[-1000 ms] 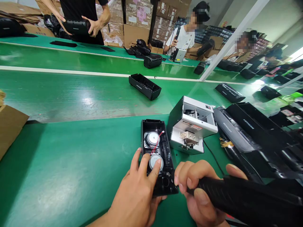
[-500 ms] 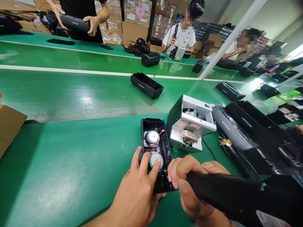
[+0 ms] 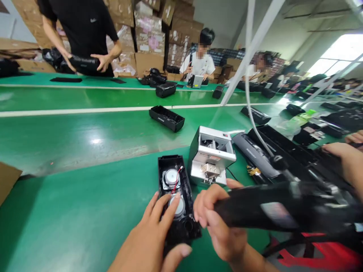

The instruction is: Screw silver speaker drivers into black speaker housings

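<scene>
A black speaker housing (image 3: 184, 181) lies on the green bench with two round speaker drivers (image 3: 172, 176) set in it. A thin red wire with a white plug runs between the drivers. My left hand (image 3: 147, 234) rests with spread fingers at the housing's left side, fingertips by the lower driver, thumb apart below. My right hand (image 3: 218, 215) is closed around a black electric screwdriver (image 3: 255, 207), held level beside the housing's lower right corner. The screwdriver's tip is hidden behind my fingers.
A silver and black screw feeder (image 3: 212, 155) stands just right of the housing. Another black housing (image 3: 167, 119) lies farther back. More speaker parts (image 3: 255, 151) crowd the right, beneath a hanging grey cable (image 3: 249, 94). A cardboard box (image 3: 8, 181) is at left. Co-workers stand across the bench.
The camera view has tilted up and shifted. My left hand's thumb has moved away from the housing's edge. My right hand keeps hold of the screwdriver, and another person's hand now shows at right.
</scene>
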`<act>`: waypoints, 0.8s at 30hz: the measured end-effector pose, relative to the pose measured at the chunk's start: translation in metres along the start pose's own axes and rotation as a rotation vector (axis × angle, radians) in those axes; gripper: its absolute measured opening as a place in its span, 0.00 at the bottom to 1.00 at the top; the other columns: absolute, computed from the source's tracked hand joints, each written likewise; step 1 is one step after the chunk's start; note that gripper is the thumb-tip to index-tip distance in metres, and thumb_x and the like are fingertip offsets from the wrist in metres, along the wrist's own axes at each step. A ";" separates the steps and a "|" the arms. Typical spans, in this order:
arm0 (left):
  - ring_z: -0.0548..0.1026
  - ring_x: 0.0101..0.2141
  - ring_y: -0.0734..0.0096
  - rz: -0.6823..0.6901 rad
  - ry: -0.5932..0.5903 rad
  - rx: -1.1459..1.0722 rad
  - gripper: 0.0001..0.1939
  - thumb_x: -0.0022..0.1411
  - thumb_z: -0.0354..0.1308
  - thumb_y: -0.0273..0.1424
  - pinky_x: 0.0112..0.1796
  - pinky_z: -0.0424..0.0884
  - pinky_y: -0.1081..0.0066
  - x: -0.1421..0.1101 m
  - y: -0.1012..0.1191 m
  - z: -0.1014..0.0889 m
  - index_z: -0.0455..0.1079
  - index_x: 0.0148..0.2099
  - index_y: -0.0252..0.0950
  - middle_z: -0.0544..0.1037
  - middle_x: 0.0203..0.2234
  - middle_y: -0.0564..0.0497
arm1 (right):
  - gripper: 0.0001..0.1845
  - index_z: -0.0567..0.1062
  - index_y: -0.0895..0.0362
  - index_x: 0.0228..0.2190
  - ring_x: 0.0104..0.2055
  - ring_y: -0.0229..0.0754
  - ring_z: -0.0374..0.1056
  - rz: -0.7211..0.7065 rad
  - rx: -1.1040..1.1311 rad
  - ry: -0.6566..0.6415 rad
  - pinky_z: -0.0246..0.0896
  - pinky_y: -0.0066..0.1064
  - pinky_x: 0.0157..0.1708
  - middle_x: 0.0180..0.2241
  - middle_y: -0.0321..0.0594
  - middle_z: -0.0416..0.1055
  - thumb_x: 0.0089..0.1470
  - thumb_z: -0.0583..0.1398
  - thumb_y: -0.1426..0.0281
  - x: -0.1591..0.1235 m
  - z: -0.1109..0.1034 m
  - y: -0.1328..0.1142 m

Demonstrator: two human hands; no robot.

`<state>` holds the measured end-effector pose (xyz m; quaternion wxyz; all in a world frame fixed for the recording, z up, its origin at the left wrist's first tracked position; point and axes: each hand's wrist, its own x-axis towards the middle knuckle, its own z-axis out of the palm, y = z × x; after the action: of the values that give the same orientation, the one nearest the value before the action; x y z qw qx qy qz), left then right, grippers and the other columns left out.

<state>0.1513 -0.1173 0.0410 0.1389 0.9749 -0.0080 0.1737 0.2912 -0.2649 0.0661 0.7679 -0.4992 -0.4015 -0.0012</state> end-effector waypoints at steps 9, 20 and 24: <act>0.70 0.66 0.64 0.252 -0.110 -0.080 0.22 0.66 0.47 0.17 0.72 0.55 0.44 0.041 -0.079 -0.021 0.76 0.46 0.48 0.82 0.44 0.58 | 0.34 0.60 0.46 0.67 0.22 0.37 0.64 -0.343 -0.146 0.289 0.66 0.34 0.25 0.28 0.27 0.68 0.65 0.60 0.77 0.076 -0.048 -0.008; 0.69 0.26 0.70 0.258 0.124 0.052 0.12 0.73 0.49 0.21 0.35 0.66 0.66 0.005 -0.037 -0.001 0.65 0.36 0.40 0.73 0.26 0.57 | 0.24 0.66 0.50 0.57 0.19 0.35 0.64 -0.033 -0.193 0.128 0.66 0.30 0.21 0.26 0.26 0.69 0.63 0.65 0.73 0.071 -0.032 0.002; 0.74 0.32 0.67 0.239 0.086 0.117 0.17 0.69 0.48 0.17 0.43 0.66 0.63 -0.001 -0.025 0.008 0.71 0.52 0.39 0.78 0.32 0.56 | 0.28 0.67 0.48 0.60 0.19 0.35 0.64 0.001 -0.040 0.179 0.66 0.29 0.20 0.25 0.26 0.67 0.62 0.64 0.77 0.059 -0.023 -0.028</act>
<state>0.1545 -0.0953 0.0269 0.0602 0.9651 -0.1080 0.2307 0.3343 -0.2732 0.1199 0.7906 -0.5125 -0.3308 -0.0533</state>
